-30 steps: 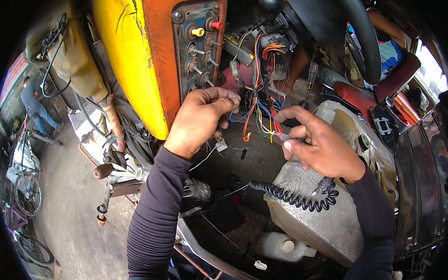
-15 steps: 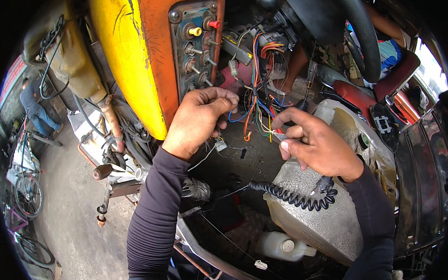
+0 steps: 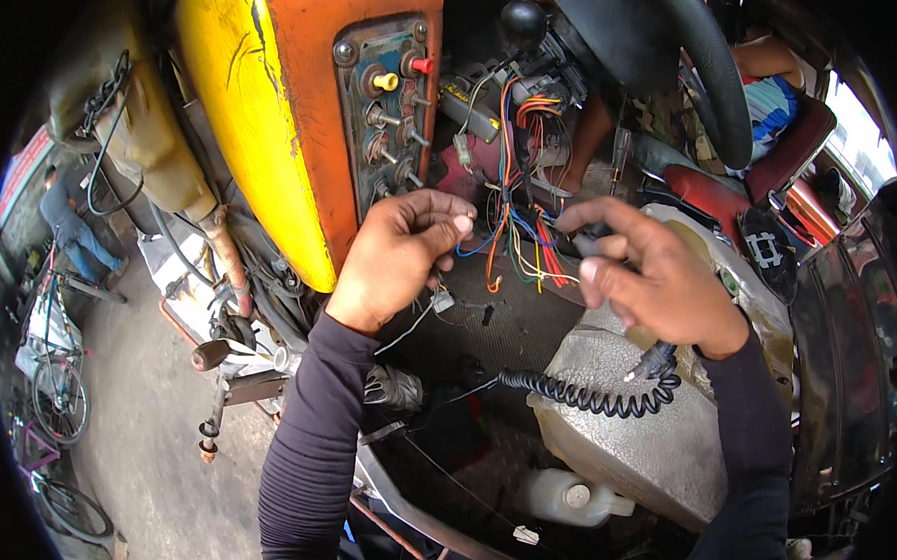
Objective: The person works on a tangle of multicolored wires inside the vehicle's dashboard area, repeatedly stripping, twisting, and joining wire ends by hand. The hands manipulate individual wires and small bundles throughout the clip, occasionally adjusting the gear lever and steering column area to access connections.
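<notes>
The person seems to be sorting coloured wires (image 3: 506,203), which hang between the left hand (image 3: 392,252), thumb and forefinger pressed together, and the half-curled right hand (image 3: 659,279), whose hold one cannot tell, and next a delicate pinch is needed.

Concrete floor (image 3: 159,413), left of frame: bicycles (image 3: 61,397) stand on it at far left edge. Dark textured mat (image 3: 531,326), centre: small black scrap (image 3: 487,314) lies on it. Silver cover (image 3: 627,462), right of centre: coiled black cord (image 3: 594,401) runs across it. Dark floor, lower centre: white jug (image 3: 563,495).
</notes>
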Tool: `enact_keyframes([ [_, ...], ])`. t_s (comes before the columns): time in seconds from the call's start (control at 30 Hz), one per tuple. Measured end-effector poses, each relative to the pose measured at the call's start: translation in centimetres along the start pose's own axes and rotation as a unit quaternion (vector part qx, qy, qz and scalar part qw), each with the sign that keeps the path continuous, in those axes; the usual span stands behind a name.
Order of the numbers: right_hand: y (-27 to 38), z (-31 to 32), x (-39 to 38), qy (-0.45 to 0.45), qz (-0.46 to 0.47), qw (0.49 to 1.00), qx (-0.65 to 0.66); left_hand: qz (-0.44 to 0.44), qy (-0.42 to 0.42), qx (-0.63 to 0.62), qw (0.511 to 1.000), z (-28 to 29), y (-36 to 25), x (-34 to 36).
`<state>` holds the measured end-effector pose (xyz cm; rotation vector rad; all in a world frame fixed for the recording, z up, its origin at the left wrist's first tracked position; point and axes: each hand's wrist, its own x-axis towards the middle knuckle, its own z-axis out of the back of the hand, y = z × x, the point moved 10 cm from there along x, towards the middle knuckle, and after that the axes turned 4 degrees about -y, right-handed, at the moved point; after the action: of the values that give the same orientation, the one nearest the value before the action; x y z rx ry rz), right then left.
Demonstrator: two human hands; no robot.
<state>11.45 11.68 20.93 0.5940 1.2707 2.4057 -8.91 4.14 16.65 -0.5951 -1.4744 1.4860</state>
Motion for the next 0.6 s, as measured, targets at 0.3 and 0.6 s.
enact_keyframes([
  [0.3,1.5,0.2,3.4,-0.087,0.139,0.967,-0.194,-0.095,0.011,0.0,0.995,-3.2,-3.2,-0.6],
  [0.6,1.8,2.9,3.9,-0.07,0.091,0.986,-0.121,-0.14,-0.003,0.055,0.989,-3.4,-3.7,-0.1],
])
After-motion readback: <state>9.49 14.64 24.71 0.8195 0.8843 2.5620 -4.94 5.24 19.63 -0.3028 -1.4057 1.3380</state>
